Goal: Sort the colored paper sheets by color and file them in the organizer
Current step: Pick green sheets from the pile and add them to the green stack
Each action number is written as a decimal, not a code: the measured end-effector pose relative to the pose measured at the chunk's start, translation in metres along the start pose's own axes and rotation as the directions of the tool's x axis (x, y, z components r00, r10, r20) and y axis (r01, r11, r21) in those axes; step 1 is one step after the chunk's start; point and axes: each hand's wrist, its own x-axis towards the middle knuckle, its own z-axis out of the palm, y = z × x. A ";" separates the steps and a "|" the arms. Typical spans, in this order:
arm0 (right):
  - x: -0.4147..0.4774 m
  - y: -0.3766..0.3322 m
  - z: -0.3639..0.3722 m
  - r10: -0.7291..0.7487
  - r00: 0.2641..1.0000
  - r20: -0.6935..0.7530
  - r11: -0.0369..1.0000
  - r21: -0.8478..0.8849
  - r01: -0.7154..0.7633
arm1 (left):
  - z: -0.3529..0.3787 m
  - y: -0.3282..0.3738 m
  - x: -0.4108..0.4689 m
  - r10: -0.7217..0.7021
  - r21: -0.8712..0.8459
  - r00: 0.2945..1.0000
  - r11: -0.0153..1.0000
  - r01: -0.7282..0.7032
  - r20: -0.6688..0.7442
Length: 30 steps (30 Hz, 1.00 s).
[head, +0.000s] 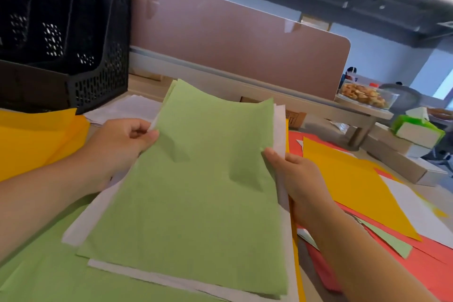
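Both hands grasp a mixed stack (103,206) topped by a green sheet (196,191). The left hand (122,141) pinches its left edge and the right hand (297,179) grips its right edge, with the stack's long axis running away from the person. The organizer (98,76) stands beyond and left of the left hand, judged the nearer one for filing.

Bright, even overhead light; glare streak on the glossy pink desk partition (245,39); soft overall blur; wide-angle edge bending.
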 end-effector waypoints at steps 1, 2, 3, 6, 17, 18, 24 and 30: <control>0.002 0.002 0.001 0.027 0.999 0.016 0.997 0.077 -0.029 | -0.001 0.000 0.001 -0.015 -0.010 1.000 1.000 0.015 0.004; 0.004 0.003 0.002 0.056 0.998 0.035 0.985 0.159 -0.061 | -0.003 0.001 0.001 -0.035 -0.033 0.999 0.999 0.035 0.011; 0.005 0.002 0.003 0.084 0.995 0.055 0.968 0.231 -0.094 | -0.004 0.001 0.001 -0.055 -0.055 0.998 0.997 0.056 0.020; 0.006 0.000 0.003 0.121 0.986 0.119 0.913 0.377 -0.157 | -0.007 0.005 0.000 -0.108 -0.103 0.993 0.988 0.112 0.046; -0.001 -0.006 -0.001 0.013 0.999 0.046 0.976 0.218 -0.023 | -0.008 0.012 -0.002 -0.260 -0.208 0.963 0.940 0.270 0.074; -0.001 -0.005 -0.001 -0.047 0.999 -0.018 0.986 0.159 0.050 | -0.007 0.011 -0.004 -0.267 -0.218 0.961 0.936 0.278 0.079; -0.005 -0.006 0.003 -0.137 0.988 -0.072 0.989 0.044 0.141 | -0.001 0.012 -0.008 -0.239 -0.183 0.970 0.952 0.244 0.046; -0.001 -0.002 0.001 0.031 0.996 0.081 0.975 0.215 -0.048 | -0.001 0.007 -0.009 -0.148 -0.011 0.988 0.989 0.147 -0.049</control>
